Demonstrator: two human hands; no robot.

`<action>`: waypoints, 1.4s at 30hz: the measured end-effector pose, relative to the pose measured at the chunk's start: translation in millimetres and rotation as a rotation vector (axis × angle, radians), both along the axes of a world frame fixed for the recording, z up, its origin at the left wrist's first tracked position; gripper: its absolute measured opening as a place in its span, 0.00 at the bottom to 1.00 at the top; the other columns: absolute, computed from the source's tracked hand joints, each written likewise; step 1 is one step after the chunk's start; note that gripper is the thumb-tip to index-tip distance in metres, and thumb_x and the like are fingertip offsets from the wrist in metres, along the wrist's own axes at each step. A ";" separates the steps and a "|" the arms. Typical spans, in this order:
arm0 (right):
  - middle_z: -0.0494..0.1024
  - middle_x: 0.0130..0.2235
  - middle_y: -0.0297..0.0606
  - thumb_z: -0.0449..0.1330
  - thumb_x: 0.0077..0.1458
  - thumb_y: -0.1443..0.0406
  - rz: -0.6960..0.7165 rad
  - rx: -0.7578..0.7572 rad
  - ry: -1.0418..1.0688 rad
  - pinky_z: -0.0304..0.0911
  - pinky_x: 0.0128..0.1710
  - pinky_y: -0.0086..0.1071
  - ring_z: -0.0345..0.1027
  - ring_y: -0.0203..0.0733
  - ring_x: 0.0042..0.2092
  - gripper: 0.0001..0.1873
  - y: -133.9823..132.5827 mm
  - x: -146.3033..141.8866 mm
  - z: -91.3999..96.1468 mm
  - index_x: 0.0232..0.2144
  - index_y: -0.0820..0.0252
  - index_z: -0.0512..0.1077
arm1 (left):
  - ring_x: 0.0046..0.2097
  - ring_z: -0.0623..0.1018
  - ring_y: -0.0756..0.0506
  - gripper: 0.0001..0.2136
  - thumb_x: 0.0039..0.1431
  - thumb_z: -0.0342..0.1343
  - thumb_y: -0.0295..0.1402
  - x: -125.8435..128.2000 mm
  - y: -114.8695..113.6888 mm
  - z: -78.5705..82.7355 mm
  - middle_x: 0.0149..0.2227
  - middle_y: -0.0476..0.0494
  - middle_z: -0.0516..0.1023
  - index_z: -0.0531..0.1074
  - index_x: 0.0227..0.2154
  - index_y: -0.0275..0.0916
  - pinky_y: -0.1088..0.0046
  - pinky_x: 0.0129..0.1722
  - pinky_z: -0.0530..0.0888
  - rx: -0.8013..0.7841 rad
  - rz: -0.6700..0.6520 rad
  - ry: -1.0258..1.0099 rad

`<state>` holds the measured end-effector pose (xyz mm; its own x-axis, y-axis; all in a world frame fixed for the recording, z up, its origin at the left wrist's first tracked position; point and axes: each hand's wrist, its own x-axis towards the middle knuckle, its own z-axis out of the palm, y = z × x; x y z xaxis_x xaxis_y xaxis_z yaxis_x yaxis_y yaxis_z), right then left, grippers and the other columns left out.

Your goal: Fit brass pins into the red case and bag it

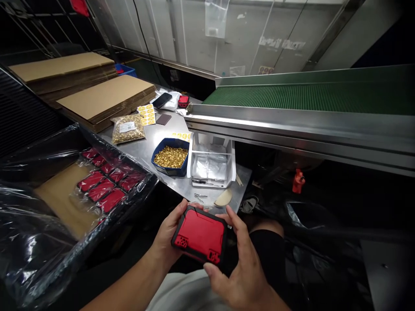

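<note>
Gripped by the edges btwn left hand [167, 237] and right hand [241, 272], fingers [234, 219] of both clenched on the rim: red-and-black square cover [199, 235], low over lap, red face up for a clear view. Ahead on counter [145, 144], w/in reach, blue bin [162, 149] of prob. brass inserts [170, 157].

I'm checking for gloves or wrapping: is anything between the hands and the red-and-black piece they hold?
Nothing visible. The left hand and the right hand are bare and hold the red-and-black piece directly by its edges, in front of the metal table. No film or bag covers it.
</note>
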<state>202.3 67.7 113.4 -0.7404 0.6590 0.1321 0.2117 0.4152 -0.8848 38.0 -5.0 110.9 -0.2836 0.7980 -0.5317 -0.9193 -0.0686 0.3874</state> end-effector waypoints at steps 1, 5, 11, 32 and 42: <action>0.63 0.59 0.49 0.66 0.44 0.61 0.011 -0.010 0.014 0.63 0.59 0.47 0.61 0.54 0.59 0.52 0.8 0.9 0.1 0.66 0.57 0.43 | 0.40 0.77 0.42 0.16 0.66 0.50 0.41 -0.3 0.1 -1.0 0.37 0.39 0.76 0.76 0.33 0.34 0.67 0.44 0.76 0.030 -0.003 -0.010; 0.65 0.59 0.47 0.66 0.47 0.57 0.108 -0.114 0.067 0.63 0.59 0.46 0.62 0.54 0.58 0.42 7.4 2.5 0.7 0.62 0.54 0.54 | 0.48 0.75 0.42 0.14 0.67 0.48 0.37 0.5 -2.2 -5.1 0.41 0.42 0.76 0.76 0.33 0.36 0.65 0.52 0.73 0.140 0.054 0.054; 0.78 0.30 0.45 0.35 0.63 0.45 0.369 -1.184 0.019 0.71 0.34 0.37 0.73 0.42 0.30 0.38 0.2 -11.8 -1.2 0.42 0.67 0.73 | 0.63 0.63 0.32 0.34 0.64 0.43 0.57 5.9 -11.4 -9.7 0.60 0.29 0.65 0.61 0.61 0.32 0.57 0.62 0.64 0.284 -0.038 -0.146; 0.74 0.40 0.48 0.52 0.62 0.61 0.188 0.492 -0.415 0.57 0.43 0.44 0.64 0.52 0.45 0.14 72.2 -103.0 -119.6 0.40 0.63 0.74 | 0.45 0.77 0.32 0.33 0.66 0.36 0.55 -12.5 -39.1 -5.0 0.46 0.30 0.75 0.62 0.60 0.32 0.50 0.49 0.76 -0.036 0.265 0.056; 0.73 0.35 0.32 0.53 0.62 0.59 0.211 -0.038 -0.136 0.61 0.36 0.31 0.66 0.36 0.36 0.09 39.7 -71.2 2.8 0.41 0.52 0.70 | 0.45 0.78 0.35 0.34 0.64 0.38 0.58 -5.0 -30.3 1.8 0.46 0.30 0.75 0.62 0.59 0.35 0.62 0.41 0.79 -0.086 0.177 0.062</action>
<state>131.1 107.4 116.2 -0.8712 0.4909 0.0000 0.2419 0.4293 -0.8702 33.0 -35.2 112.7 -0.4502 0.6852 -0.5725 -0.8698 -0.1917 0.4546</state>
